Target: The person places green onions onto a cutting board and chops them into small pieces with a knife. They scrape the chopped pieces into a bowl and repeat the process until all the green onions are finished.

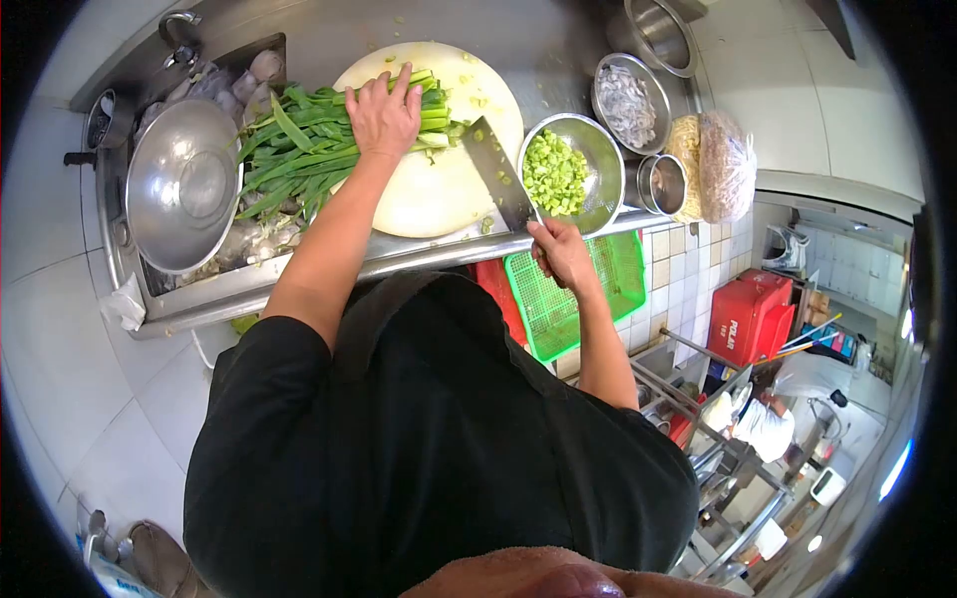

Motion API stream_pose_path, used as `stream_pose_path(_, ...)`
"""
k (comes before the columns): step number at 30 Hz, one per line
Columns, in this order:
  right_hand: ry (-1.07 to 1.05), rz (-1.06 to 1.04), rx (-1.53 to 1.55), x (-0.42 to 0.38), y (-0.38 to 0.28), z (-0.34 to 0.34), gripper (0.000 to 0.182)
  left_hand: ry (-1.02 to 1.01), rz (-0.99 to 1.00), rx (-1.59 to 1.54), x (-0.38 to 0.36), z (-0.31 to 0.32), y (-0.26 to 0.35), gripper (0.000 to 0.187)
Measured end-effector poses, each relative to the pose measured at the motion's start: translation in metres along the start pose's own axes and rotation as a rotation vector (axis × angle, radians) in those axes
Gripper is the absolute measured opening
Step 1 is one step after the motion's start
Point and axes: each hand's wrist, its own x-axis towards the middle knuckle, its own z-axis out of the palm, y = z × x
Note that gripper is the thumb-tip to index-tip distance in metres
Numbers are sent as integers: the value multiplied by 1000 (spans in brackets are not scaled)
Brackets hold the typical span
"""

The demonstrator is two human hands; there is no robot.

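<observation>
My left hand (386, 118) lies with fingers spread on a bundle of leafy green stalks (309, 140). The cut stalk ends rest on a round cutting board (449, 194), while the leaves hang past its left edge. My right hand (563, 251) is closed round the handle of a cleaver (495, 169). Its broad blade, with green bits stuck to it, is over the board's right side, the far corner close to the stalk ends. Beside the blade stands a metal bowl (605, 206) holding chopped green pieces (554, 171).
A large metal bowl (181, 199) tilts over the sink at left, under the faucet (179, 35). On the right are a bowl of greyish pieces (628, 108), small metal pots (662, 184) and filled plastic bags (726, 164). Below the counter edge sits a green basket (558, 304). Another person (766, 429) is far right.
</observation>
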Motion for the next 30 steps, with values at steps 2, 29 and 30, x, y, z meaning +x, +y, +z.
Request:
stream_pose_path(2, 55, -92, 85, 7, 2, 13, 33, -18, -6, -6, 1, -1, -1, 49)
stream_pose_path(29, 133, -297, 12, 41, -82, 92, 58, -154, -46, 89, 13, -16, 11, 48)
stream_pose_path(30, 119, -286, 32, 36, -81, 92, 58, -154, -46, 81, 12, -16, 10, 48)
